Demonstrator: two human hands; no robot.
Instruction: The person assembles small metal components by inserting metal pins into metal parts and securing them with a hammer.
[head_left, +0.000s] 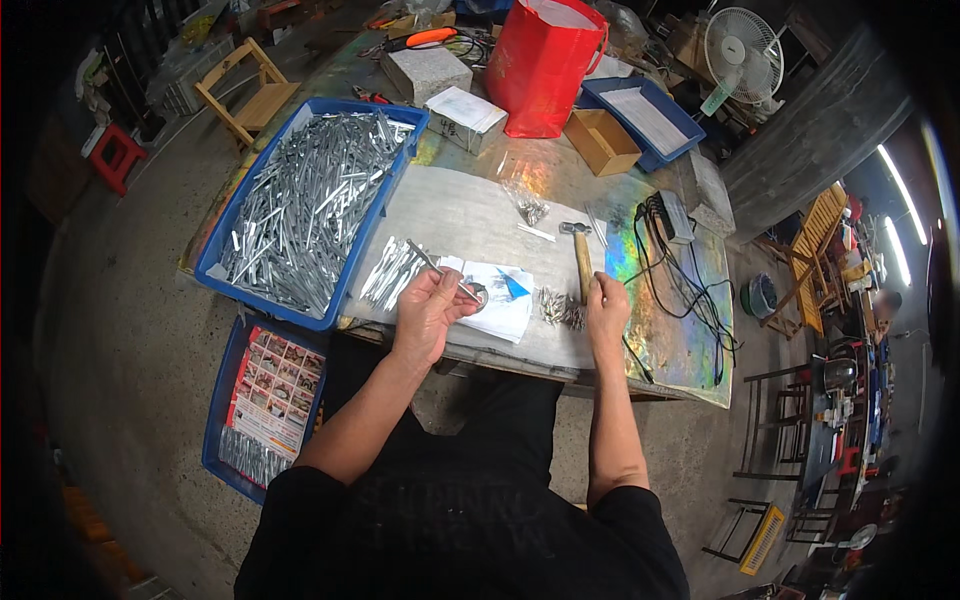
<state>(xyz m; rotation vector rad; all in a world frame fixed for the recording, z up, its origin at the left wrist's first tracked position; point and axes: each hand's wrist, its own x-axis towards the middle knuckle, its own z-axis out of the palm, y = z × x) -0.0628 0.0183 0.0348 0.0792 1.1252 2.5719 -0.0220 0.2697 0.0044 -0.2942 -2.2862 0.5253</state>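
My left hand (428, 312) is closed on a thin grey metal strip (425, 257), which slants out past the fingertips over the table. Beside its fingertips is a small round dark metal piece (479, 293) on white paper sheets (505, 322) with a blue patch. My right hand (607, 308) grips the wooden handle of a hammer (583, 255), its head pointing away from me. Several flat metal strips (388, 275) lie spread out left of my left hand. A pile of small metal pins or rivets (560, 308) lies just left of my right hand.
A blue tray (213, 240) heaped with metal strips stands on the left; another blue tray (216, 430) sits lower. A clear bag of small parts (530, 208), black cables (690, 270), a red bag (540, 75), a cardboard box (602, 140) and stone blocks (427, 75) lie farther back.
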